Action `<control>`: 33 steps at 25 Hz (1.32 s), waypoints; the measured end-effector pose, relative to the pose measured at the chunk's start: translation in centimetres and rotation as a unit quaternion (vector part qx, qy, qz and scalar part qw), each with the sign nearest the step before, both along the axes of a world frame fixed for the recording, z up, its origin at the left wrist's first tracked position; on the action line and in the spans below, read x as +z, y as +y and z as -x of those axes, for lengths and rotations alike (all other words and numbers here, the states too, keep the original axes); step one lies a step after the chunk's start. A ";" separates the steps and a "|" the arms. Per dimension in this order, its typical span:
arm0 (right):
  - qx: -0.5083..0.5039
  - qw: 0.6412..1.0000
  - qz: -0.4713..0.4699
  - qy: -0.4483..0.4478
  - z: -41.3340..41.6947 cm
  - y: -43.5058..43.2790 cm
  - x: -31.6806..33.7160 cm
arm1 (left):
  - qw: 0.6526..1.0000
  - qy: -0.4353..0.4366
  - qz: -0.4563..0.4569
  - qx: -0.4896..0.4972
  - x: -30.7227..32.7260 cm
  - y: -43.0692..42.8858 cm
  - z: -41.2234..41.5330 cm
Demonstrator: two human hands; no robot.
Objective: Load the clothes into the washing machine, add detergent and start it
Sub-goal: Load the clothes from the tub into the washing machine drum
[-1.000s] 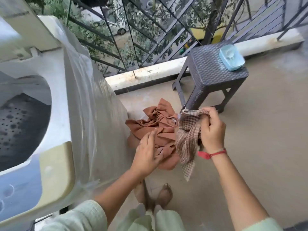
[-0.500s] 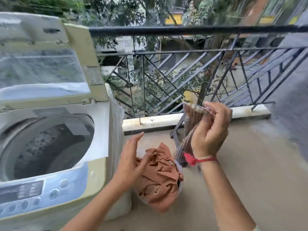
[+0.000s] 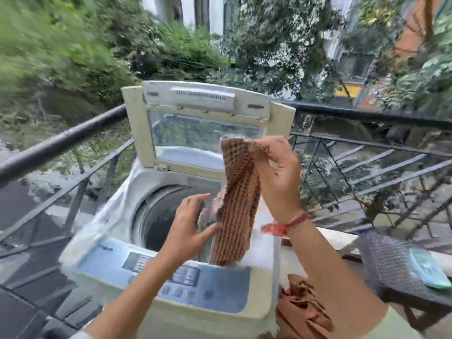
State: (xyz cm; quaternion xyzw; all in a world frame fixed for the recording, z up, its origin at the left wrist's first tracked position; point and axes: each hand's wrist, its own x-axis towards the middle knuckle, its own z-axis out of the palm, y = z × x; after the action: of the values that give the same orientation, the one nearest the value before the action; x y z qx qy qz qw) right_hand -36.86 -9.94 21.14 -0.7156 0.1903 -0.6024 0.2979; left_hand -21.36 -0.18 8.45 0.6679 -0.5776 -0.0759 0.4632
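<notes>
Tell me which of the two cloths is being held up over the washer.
The checked cloth, pinched at its top by the right hand, hangs over the drum opening. The plain rust cloth lies low beside the washer, in neither hand.

We see the drum mouth (image 3: 159, 216) open, the lid (image 3: 205, 135) upright behind it. The checked cloth (image 3: 234, 204) hangs across its right side, our left hand (image 3: 188, 223) beside it; the mouth's left side is free. A railing (image 3: 61, 140) flanks the machine's left, a stool (image 3: 391, 260) its right.

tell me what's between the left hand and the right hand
In the head view, the checked cloth hangs between them: the right hand grips its top, the left hand touches its side.
</notes>
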 end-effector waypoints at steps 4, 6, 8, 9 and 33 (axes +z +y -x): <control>0.019 0.996 -0.085 -0.014 -5.7 -1.2 -0.7 | 1.000 0.002 -0.030 -0.004 -0.9 -1.1 -5.5; -0.020 0.996 -0.083 -0.013 -6.8 -2.3 -1.2 | 0.997 0.008 -0.069 0.015 -1.2 -1.3 -8.9; -0.115 0.987 -0.044 0.104 -6.5 -4.6 -2.5 | 0.994 -0.031 -0.096 0.039 -1.2 -2.4 -12.8; -0.155 0.967 -0.054 0.195 -6.3 -6.1 -3.7 | 0.991 -0.062 -0.111 0.045 -1.1 -3.6 -14.8; -0.169 0.906 -0.123 0.368 -1.6 -1.1 -18.8 | 0.933 -0.189 -0.178 -0.248 -6.9 -7.8 -8.1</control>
State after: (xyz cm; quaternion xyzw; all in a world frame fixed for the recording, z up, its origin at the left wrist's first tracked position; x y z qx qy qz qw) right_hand -35.24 -11.04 2.32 -0.8011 0.4768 -0.3097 0.1868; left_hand -13.28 -7.94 1.59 0.5772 -0.7785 -0.1624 0.1852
